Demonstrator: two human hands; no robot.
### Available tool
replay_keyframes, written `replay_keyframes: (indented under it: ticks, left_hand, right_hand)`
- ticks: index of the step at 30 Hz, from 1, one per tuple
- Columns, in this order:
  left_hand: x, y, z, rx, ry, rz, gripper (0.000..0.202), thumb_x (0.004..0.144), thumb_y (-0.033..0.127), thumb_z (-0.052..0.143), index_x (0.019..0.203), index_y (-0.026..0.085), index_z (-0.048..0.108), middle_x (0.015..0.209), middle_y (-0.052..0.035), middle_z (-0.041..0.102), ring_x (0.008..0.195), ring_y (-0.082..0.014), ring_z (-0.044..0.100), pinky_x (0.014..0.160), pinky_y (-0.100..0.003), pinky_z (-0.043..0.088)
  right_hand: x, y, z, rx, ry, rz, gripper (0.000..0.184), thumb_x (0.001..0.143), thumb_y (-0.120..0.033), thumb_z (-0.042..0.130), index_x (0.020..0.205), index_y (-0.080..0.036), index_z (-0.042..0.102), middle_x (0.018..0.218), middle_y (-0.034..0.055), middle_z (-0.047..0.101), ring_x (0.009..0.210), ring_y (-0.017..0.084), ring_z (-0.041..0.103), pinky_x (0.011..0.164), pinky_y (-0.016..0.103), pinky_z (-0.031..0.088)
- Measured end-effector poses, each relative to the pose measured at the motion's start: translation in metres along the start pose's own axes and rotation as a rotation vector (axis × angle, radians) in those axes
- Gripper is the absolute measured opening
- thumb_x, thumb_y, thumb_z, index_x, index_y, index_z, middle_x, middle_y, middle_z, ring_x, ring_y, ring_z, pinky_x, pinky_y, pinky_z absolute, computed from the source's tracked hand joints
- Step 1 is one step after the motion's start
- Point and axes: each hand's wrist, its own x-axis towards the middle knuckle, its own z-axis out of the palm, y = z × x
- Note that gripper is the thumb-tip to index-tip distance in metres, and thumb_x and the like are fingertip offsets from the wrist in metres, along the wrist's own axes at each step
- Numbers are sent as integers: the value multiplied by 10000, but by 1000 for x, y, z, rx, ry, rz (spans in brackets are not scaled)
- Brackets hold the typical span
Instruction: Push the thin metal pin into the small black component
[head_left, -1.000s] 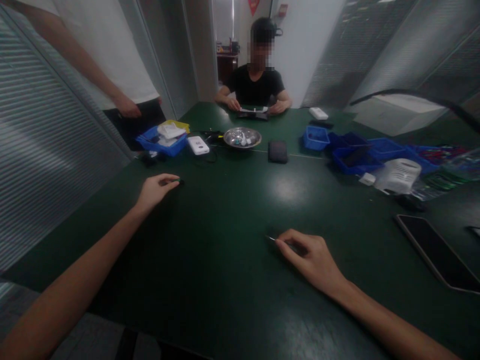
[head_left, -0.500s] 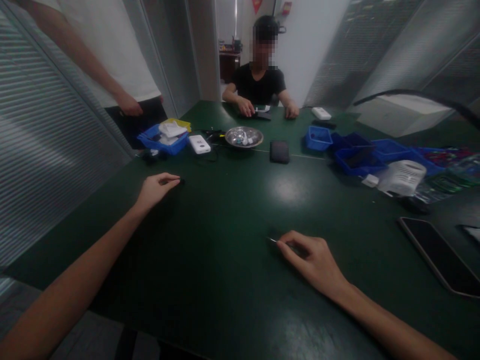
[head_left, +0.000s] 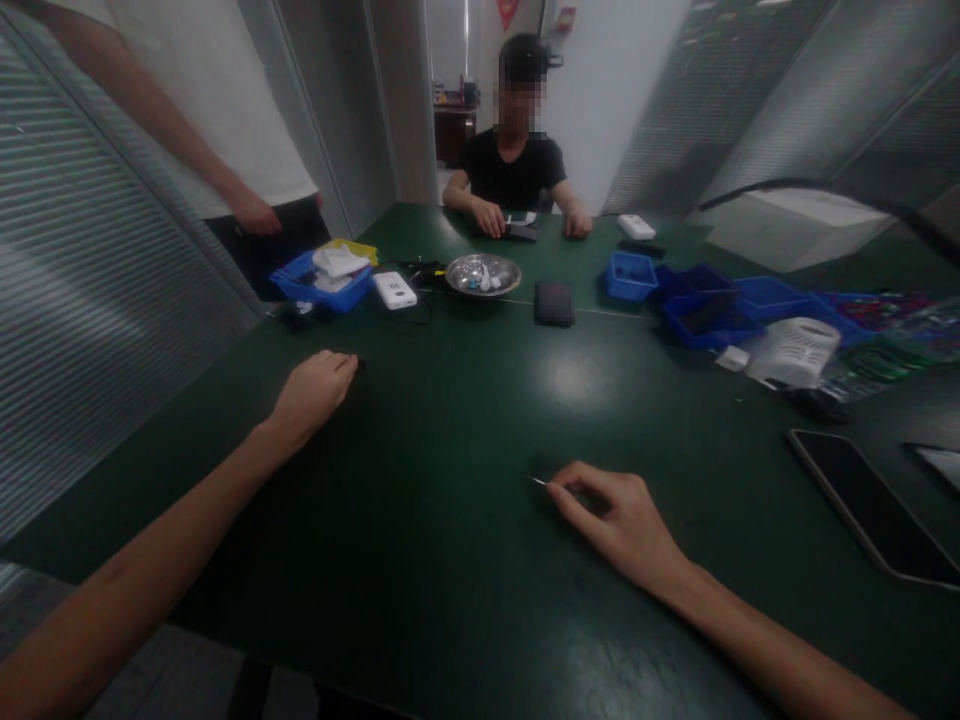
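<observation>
My left hand point(head_left: 309, 392) rests on the dark green table point(head_left: 465, 420), fingers curled down over a small black thing point(head_left: 361, 364) that barely shows at the fingertips. My right hand point(head_left: 619, 518) lies lower on the table, pinched shut on a thin metal tool point(head_left: 538, 482) whose tip pokes out to the left. The two hands are well apart.
A metal bowl point(head_left: 484, 274), a white device point(head_left: 395, 290), a black case point(head_left: 555, 302) and blue trays point(head_left: 324, 283) point(head_left: 705, 310) sit further back. A dark tablet point(head_left: 870, 505) lies at right. One person sits at the far end; another stands at left.
My left hand has rolled its fingers down over the small black thing, which showed at the fingertips before. My right hand has stayed in place with the tool.
</observation>
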Motion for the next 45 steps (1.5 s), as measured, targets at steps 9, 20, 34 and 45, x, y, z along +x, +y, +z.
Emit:
replay_keyframes:
  ticks: [9, 20, 34, 45]
  left_hand:
    - [-3, 94, -25, -522, -27, 295, 292, 1048, 241, 487, 1185, 179, 736, 1238, -97, 722, 1108, -241, 665, 993, -436, 514]
    - [-10, 213, -41, -1053, -166, 295, 235, 941, 206, 678, 1175, 181, 680, 1114, -77, 698, 1075, -215, 609, 936, -339, 494]
    - [-10, 213, -41, -1060, -176, 300, 162, 946, 198, 666, 1106, 180, 691, 1057, -71, 693, 1018, -211, 602, 902, -343, 485]
    - [-9, 215, -45, -1062, -190, 331, 153, 964, 218, 657, 1109, 172, 678, 1053, -76, 682, 1038, -216, 605, 907, -339, 485]
  right_hand:
    - [2, -3, 5, -12, -13, -49, 265, 1023, -396, 544, 943, -212, 716, 804, 9, 725, 659, 150, 669, 591, 257, 482]
    - [1, -8, 10, -16, -111, -103, 184, 1008, -294, 562, 932, -212, 708, 805, -1, 713, 673, 138, 669, 617, 247, 466]
    - [1, -13, 7, -30, -153, -76, 178, 989, -266, 567, 907, -215, 717, 737, -19, 691, 608, 125, 634, 587, 243, 436]
    - [3, -18, 24, 28, -101, -117, 198, 998, -290, 563, 906, -210, 719, 788, 3, 721, 680, 146, 675, 637, 251, 466]
